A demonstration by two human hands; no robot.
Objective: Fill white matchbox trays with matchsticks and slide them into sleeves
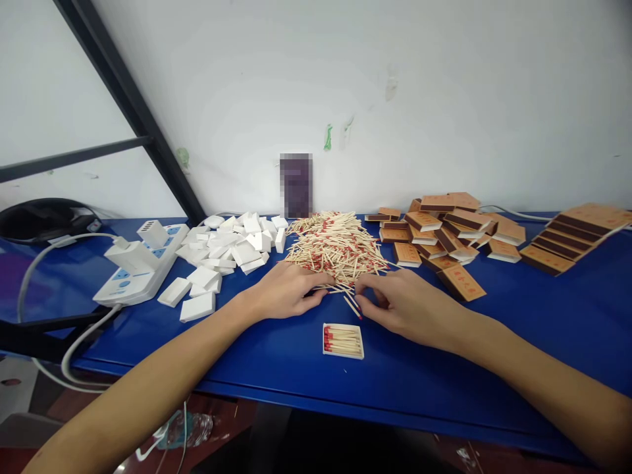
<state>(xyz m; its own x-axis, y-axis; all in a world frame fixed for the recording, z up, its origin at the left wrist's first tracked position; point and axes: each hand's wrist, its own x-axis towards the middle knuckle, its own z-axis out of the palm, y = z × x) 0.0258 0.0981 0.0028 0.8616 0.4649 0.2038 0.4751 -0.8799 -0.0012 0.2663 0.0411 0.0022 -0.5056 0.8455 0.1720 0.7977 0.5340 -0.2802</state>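
Observation:
A heap of loose wooden matches [340, 247] with red heads lies at the middle of the blue table. My left hand [291, 289] rests at its front left edge, thumb and forefinger bent around a few matches. On the other side, my right hand [405, 303] is curled, and a red match head shows at its fingertips. A couple of stray matches [352, 307] lie between the hands. Just in front sits a white matchbox tray [362, 342], holding a row of matches with their heads to the left.
White empty-looking trays [232, 243] are piled at left, beside a power strip [143, 263] with plugs and cables. Matchbox sleeves [444, 227] lie heaped at right, near a leaning stack of more [573, 237]. Headphones [49, 220] sit far left. The blue table [444, 388] meets a white wall.

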